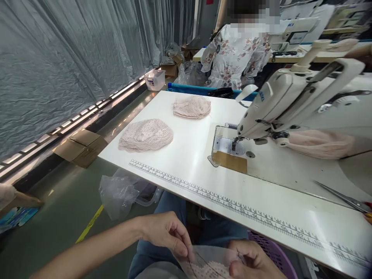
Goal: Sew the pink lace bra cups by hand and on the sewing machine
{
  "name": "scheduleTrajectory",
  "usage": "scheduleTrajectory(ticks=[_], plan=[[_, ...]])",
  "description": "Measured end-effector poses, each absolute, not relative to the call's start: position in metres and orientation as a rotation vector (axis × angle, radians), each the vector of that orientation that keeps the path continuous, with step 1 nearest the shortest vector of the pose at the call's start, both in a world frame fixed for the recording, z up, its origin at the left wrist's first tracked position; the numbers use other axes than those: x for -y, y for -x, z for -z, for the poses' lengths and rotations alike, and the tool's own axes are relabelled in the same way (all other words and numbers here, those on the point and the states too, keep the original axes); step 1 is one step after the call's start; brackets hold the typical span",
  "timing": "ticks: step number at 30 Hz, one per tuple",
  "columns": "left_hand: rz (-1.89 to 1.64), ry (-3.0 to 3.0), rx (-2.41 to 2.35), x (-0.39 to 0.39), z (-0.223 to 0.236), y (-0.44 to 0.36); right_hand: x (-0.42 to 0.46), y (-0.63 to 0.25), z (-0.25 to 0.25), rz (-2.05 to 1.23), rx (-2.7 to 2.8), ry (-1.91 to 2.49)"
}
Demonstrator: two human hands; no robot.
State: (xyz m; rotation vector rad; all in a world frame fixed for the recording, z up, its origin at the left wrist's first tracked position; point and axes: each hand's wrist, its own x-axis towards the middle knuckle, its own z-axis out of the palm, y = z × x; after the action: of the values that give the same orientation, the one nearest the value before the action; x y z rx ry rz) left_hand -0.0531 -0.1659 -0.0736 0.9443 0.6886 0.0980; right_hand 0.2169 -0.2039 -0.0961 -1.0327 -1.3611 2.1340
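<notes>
Low over the lap, in front of the table edge, my left hand (168, 234) pinches the left side of a sheer lace piece (213, 267). My right hand (252, 260) grips its right side between thumb and fingers. Dark reddish lines run across the piece, and its lower part is cut off by the frame's bottom edge. Beyond the hands stands a white sewing machine (270, 104) on the white table (186, 155). Two stacks of pale pink lace pieces lie on the table's left part, a nearer stack (147, 135) and a farther stack (192, 107).
A ruler strip (209, 195) runs along the table's front edge. Scissors (345, 197) lie at the right. Below are a purple basket (273, 252) and a clear plastic bag (117, 193). A cardboard box (81, 145) sits on the floor. A person (235, 54) is behind the table.
</notes>
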Motion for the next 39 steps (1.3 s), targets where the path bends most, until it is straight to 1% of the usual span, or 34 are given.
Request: scheduleTrajectory(ticks=[6,13,20,26,31,36,39], plan=[[-0.032,-0.879,-0.757,0.179,0.086,0.031,0.202,-0.203,0.086,-2.117,1.404,1.109],[-0.05,-0.889,-0.791,0.181,0.078,0.021,0.206,-0.208,0.087,-2.151,1.426,1.075],[-0.047,-0.989,-0.8,0.178,0.074,0.031,0.207,-0.21,0.089,-2.09,1.491,1.108],[-0.038,-1.094,-0.841,0.181,0.071,0.025,0.211,-0.208,0.089,-1.966,1.583,1.274],[-0.052,-1.004,-0.832,0.182,0.068,0.022,0.215,-0.212,0.092,-2.007,1.556,1.302],[-0.051,-1.024,-0.859,0.184,0.067,0.026,0.21,-0.208,0.089,-2.122,1.447,1.147],[-0.054,-1.057,-0.882,0.185,0.065,0.028,0.211,-0.209,0.09,-2.088,1.47,1.206]])
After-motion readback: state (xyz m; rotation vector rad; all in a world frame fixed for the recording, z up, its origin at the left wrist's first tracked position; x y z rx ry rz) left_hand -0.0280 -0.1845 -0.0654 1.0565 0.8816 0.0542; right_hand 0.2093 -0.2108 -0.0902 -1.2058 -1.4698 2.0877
